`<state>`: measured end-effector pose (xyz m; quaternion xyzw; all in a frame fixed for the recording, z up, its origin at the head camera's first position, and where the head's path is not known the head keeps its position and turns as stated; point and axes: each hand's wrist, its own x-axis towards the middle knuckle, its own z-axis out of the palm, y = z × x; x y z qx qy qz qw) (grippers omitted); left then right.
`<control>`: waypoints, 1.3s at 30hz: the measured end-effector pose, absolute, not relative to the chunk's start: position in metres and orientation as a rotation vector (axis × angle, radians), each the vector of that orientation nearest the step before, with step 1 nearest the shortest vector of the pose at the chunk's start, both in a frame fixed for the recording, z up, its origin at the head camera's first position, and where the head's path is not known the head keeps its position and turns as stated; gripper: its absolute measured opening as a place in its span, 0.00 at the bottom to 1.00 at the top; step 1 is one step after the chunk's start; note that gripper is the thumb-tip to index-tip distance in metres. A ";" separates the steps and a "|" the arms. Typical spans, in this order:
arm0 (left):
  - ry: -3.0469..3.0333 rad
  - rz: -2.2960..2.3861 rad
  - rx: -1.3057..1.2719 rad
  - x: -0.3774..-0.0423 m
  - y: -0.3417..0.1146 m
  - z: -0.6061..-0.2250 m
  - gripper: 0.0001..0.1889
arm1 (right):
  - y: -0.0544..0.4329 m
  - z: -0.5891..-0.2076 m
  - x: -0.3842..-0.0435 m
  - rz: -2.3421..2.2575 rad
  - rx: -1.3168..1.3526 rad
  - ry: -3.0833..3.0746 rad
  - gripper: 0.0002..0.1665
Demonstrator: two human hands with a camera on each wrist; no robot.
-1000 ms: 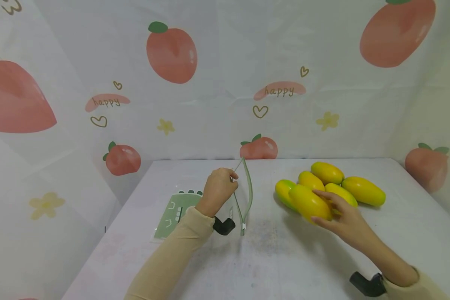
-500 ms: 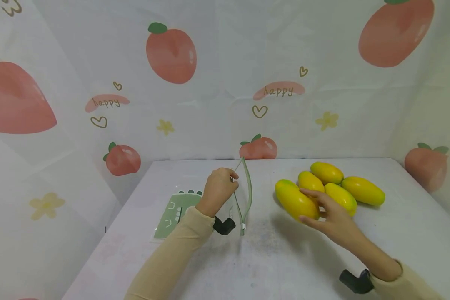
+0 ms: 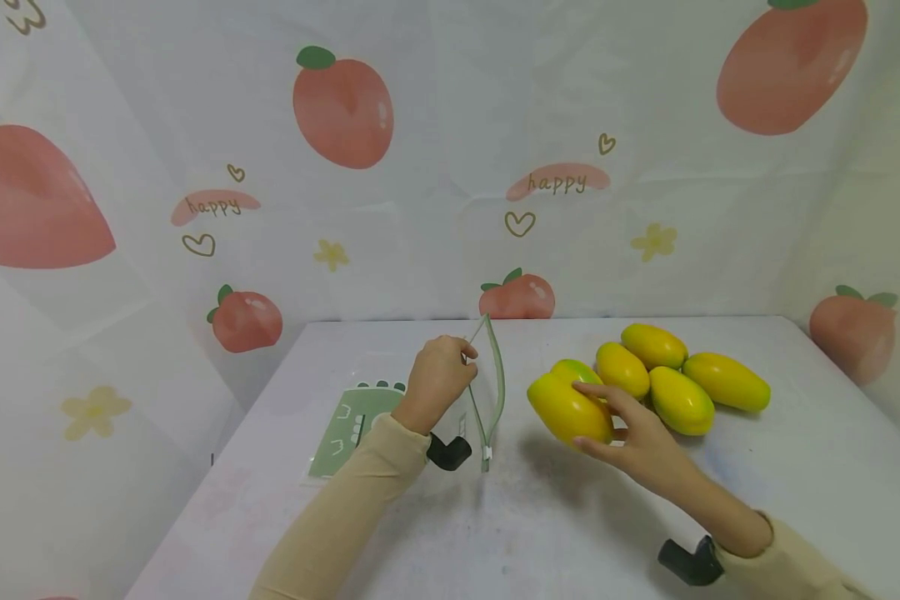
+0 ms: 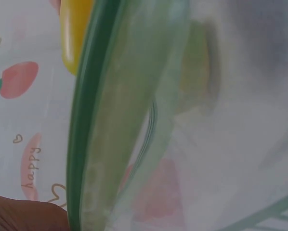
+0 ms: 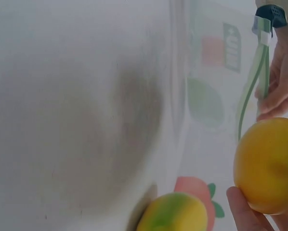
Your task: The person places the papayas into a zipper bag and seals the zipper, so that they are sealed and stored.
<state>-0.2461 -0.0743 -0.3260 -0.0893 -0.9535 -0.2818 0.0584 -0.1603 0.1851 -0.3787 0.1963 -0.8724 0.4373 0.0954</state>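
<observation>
My left hand (image 3: 438, 379) pinches one side of the mouth of a clear zip bag with a green printed front (image 3: 348, 437). The mouth gapes toward the right, its green zip strip (image 3: 499, 375) bowed outward. In the left wrist view the strip (image 4: 88, 115) runs close past the thumb. A yellow mango (image 3: 568, 410) is held in the fingers and thumb of my right hand (image 3: 652, 442), above the table, right of the bag mouth. In the right wrist view this mango (image 5: 267, 166) overlaps the bag's zip edge. Partly hidden behind it lies a green-tipped mango (image 3: 579, 368).
Several more mangoes lie in a group at the back right, among them one (image 3: 682, 400) nearest the right hand. The white table (image 3: 510, 533) backs onto a fruit-printed cloth (image 3: 435, 108).
My right hand has carried the mango leftward, away from the group and toward the bag, uncovering the mangoes behind. My left hand and the bag have stayed in place.
</observation>
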 end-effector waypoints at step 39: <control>-2.899 -0.835 -0.264 -0.246 -0.073 -0.324 0.12 | 0.140 -0.372 -0.176 1.385 0.626 -2.627 0.37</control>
